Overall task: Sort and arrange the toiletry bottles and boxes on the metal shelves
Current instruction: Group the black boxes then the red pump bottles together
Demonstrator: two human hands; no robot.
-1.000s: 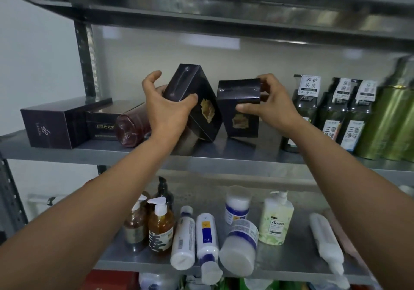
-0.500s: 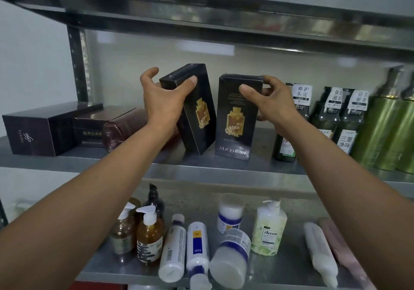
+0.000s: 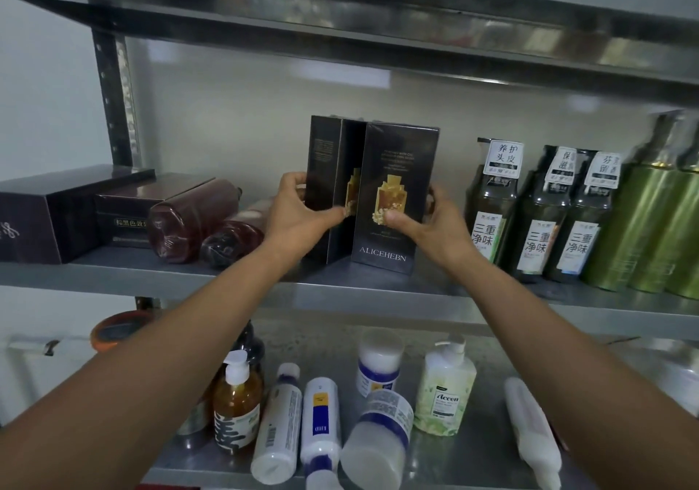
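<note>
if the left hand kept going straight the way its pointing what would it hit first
The left hand grips the left box, so it meets that at once. Pushed on, the box would probably press against the right box beside it; the gap to the wall behind is unclear.

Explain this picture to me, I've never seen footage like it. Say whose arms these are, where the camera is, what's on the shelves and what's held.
There is no machine here. These are a person's bare arms, filmed by one wide-angle camera worn on their head. The left hand grips the left dark box. The right hand grips the right dark box, labelled ALICEHEBN. Both stand upright, side by side on the middle shelf. Nearby are brown bottles lying down and tagged dark bottles standing. The lower shelf holds pump bottles and white tubes.
</note>
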